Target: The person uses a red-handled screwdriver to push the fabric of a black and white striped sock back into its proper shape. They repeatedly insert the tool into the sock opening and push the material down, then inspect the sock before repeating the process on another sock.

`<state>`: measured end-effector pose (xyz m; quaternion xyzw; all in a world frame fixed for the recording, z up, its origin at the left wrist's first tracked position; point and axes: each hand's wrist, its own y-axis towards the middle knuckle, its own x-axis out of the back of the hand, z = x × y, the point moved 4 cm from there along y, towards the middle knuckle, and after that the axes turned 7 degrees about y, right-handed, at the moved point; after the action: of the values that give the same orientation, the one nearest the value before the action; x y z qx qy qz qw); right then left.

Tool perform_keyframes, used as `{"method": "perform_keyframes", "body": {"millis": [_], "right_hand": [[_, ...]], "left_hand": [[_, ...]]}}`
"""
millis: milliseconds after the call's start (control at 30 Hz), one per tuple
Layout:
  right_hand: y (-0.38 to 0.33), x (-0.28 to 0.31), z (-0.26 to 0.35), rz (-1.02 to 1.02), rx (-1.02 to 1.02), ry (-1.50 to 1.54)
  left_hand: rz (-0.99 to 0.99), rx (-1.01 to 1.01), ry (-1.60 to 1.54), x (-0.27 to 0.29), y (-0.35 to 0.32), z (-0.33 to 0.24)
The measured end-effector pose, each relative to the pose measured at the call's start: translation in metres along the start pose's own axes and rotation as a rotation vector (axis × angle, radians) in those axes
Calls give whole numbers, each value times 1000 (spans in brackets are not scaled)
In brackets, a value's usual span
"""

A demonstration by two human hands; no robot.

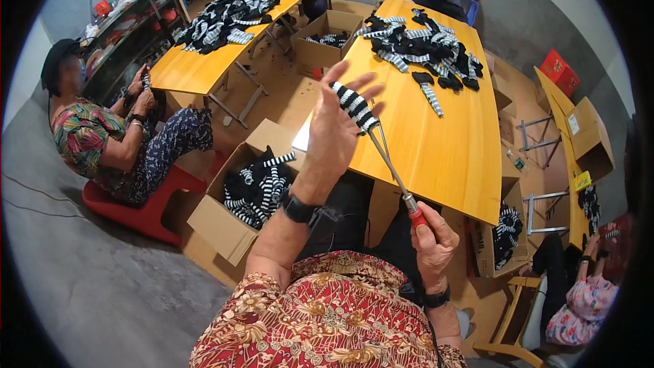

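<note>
A metal rod tool with a red handle [417,219] is gripped in my right hand [436,242], its shaft slanting up and to the left. Two thin metal rods show along the upper shaft. At its far end sits a striped black-and-white knitted piece [355,107], shaped like a small tube. My left hand [330,133] is raised beside this piece with its fingers stretched out and apart. The knit lies across the front of the palm and fingers; whether they touch, I cannot tell.
Before me stands a yellow table [436,157] with a pile of striped knits [426,48]. Cardboard boxes of knits stand at my left [235,235] and right [484,249]. A seated person [102,136] works at the left, others at the far tables and lower right.
</note>
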<state>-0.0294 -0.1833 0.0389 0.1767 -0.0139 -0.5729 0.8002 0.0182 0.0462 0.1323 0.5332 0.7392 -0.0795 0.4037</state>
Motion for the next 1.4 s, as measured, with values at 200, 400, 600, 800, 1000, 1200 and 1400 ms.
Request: {"method": "perform_keyframes", "body": {"millis": [200, 400, 600, 800, 1000, 1200, 1400], "right_hand": [[0, -13, -2, -33, 36, -90], [-2, -23, 7, -96, 68, -166], [-3, -10, -7, -102, -17, 93], [-3, -12, -10, -20, -62, 212], [0, -24, -2, -70, -88, 108], [19, -26, 5, -143, -119, 173], [30, -22, -6, -183, -150, 384]], "left_hand": [[97, 141, -354, 1, 15, 27], [69, 80, -95, -21, -4, 55], [117, 169, 8, -13, -3, 55], [130, 105, -306, -16, 19, 14], [16, 134, -356, -10, 24, 38], [85, 175, -136, -33, 3, 69], [148, 256, -81, -32, -11, 80]]}}
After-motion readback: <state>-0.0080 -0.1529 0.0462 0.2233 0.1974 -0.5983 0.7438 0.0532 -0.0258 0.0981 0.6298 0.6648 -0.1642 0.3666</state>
